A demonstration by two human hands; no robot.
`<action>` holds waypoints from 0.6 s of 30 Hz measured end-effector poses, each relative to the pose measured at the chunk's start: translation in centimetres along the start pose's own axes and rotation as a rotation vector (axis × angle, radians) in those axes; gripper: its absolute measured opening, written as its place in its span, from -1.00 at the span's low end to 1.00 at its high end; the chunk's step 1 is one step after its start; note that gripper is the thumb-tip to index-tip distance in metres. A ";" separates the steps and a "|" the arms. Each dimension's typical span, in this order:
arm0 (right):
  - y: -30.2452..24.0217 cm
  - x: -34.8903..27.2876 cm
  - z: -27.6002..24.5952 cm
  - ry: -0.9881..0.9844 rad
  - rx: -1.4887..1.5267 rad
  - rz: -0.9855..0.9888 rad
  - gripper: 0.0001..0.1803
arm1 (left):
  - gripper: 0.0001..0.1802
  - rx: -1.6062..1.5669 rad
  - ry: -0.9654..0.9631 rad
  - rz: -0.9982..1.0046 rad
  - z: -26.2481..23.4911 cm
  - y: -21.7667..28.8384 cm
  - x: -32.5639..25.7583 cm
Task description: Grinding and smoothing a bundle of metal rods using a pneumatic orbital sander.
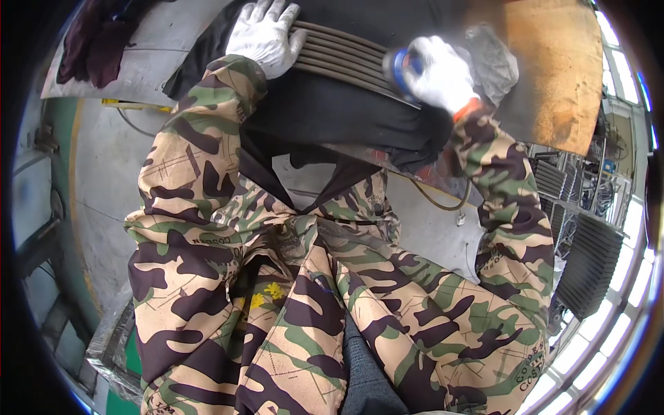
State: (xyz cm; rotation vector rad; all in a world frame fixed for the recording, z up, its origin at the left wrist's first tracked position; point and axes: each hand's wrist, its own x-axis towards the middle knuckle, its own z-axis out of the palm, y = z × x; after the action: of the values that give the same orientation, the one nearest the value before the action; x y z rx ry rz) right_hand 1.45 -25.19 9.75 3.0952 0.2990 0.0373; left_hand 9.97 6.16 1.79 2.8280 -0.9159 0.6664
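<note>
Several long, thin grey-brown bars (344, 58) lie side by side on black cloth (325, 107) that covers the work surface. My left hand (266, 40), in a white knit glove, presses flat over their left end with its fingers spread. At their right end, my gloved right hand (443, 72) is closed around a round blue-and-grey thing (399, 68), which touches or hovers just over the bars. Its exact kind is not clear, and the fingers hide part of it.
Crumpled clear plastic (492, 62) lies right of my right hand, by a worn brown board (553, 76). Dark maroon cloth (93, 45) rests at the far left. A hose (443, 205) loops below the table edge. Stacked dark ribbed parts (588, 259) stand at the right.
</note>
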 end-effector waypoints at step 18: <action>2.4 -0.6 0.7 0.095 -0.008 -0.077 -0.75 | -0.46 -0.011 0.031 0.058 -0.1 0.0 0.1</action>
State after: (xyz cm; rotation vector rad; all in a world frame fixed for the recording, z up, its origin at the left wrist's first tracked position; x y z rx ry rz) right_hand 1.32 -27.73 9.11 3.0759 0.4203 0.1838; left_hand 9.97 6.13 1.91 2.7832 -0.9961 0.7083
